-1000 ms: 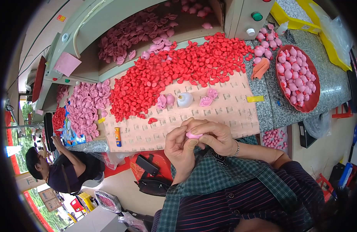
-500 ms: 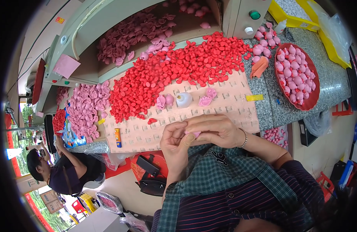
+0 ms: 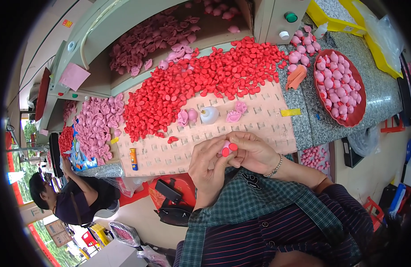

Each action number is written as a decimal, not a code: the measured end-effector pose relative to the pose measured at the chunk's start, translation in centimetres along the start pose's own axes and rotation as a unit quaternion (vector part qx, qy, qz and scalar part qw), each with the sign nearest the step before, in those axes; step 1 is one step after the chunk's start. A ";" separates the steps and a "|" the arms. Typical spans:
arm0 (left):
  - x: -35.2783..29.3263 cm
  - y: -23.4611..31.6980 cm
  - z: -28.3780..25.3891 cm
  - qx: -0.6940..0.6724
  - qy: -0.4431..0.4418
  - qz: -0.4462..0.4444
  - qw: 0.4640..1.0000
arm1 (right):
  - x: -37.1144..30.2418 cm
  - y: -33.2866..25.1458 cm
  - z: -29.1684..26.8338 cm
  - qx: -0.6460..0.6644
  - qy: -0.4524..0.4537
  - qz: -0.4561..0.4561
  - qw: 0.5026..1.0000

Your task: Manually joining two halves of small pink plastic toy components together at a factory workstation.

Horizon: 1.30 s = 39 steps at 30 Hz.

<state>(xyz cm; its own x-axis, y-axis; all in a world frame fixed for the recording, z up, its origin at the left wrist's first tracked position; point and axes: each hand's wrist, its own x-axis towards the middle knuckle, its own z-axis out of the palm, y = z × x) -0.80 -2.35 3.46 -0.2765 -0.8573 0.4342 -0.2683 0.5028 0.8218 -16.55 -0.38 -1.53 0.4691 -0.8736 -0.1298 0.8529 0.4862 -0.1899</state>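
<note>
"Pink and red, the small piece (image 3: 227, 148) between the fingertips: has it turned?"

"It has. Half a second ago only some pink peeped out from the fingers; now two red ovals on it face outward."

"Any lettering?"

"On the green checked apron (image 3: 254, 196) just below the hands, a dark curly emblem (image 3: 250, 180). Beyond, the orange-and-blue tube (image 3: 133, 159) has a printed wrapper."

"How are the hands set?"

"The left hand (image 3: 207, 162) comes up from below, thumb and fingers clamped on the piece. The right hand (image 3: 256, 155) comes in from the right, a bracelet (image 3: 274, 167) at its wrist, fingers curled and closed on that same piece. They overlap, so exactly which right fingers press it is hard to say."

"Where's that?"

"Over the near edge of the pale mat (image 3: 259, 129)."

"And farther out?"

"A white bottle (image 3: 209, 115) stands between pink petalled pieces (image 3: 234, 113) and a pink ball (image 3: 192, 115). Behind spreads a heap of red pieces (image 3: 183, 84); rightward, a red bowl (image 3: 358, 119) holds pink-and-red pieces. Far left, a person in dark clothes (image 3: 76, 200)."
</note>
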 end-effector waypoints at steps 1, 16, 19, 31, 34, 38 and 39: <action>0.0 0.3 0.0 0.020 0.008 -0.009 1.000 | -0.1 0.2 0.2 -0.002 0.013 -0.012 1.000; -0.5 0.6 0.3 -0.100 0.067 -0.088 0.989 | -0.2 0.9 0.8 -0.177 -0.001 -0.159 0.971; -1.3 0.7 0.8 -0.144 0.097 -0.105 0.979 | -0.1 1.6 0.8 -0.221 0.017 -0.198 0.955; -2.2 -1.4 0.7 -0.400 0.107 -0.192 0.890 | 0.4 1.4 2.5 -0.211 0.025 -0.197 0.957; -3.0 -2.4 1.2 -0.514 0.105 -0.193 0.829 | 0.3 1.3 4.0 -0.231 0.032 -0.204 0.951; -3.8 -3.3 2.0 -0.618 0.126 -0.223 0.743 | 0.5 2.1 3.7 -0.313 0.028 -0.273 0.909; -3.8 -3.3 2.1 -0.616 0.119 -0.227 0.745 | 0.6 2.2 3.6 -0.308 0.031 -0.280 0.909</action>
<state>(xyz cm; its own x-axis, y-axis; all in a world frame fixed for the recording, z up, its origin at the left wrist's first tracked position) -0.77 -0.51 -1.65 -0.2052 -0.9770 -0.0583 0.8068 -0.2026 0.5550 -13.61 0.08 1.54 -0.0285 -0.9943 0.1031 0.6551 -0.0965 -0.7494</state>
